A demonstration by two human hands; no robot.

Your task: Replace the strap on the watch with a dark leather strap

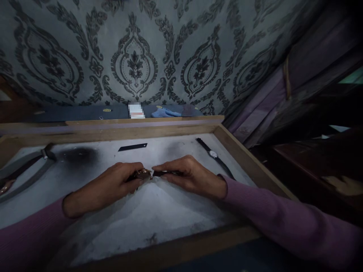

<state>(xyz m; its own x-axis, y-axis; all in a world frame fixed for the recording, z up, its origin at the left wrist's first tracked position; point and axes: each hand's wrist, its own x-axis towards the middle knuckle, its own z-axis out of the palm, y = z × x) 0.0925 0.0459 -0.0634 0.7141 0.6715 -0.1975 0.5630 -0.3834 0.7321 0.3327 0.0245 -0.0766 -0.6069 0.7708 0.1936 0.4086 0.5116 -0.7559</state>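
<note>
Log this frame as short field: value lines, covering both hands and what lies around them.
Left hand: holds a shiny gold-coloured round piece, likely a watch
Right hand: pinches a thin dark strip, its tip close to that piece; contact unclear
Surface: white-floored tray with wooden rim
Ahead of hands: flat black slant-ended blade
Tray's right side: black-strapped wristwatch with white dial
Behind tray: crumpled blue cloth

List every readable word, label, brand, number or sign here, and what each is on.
None can be read.
White card beyond the wooden tray: pixelated.
Watch at right: dial too small, dim.
Shiny round piece in the left hand: no marks legible.
</note>
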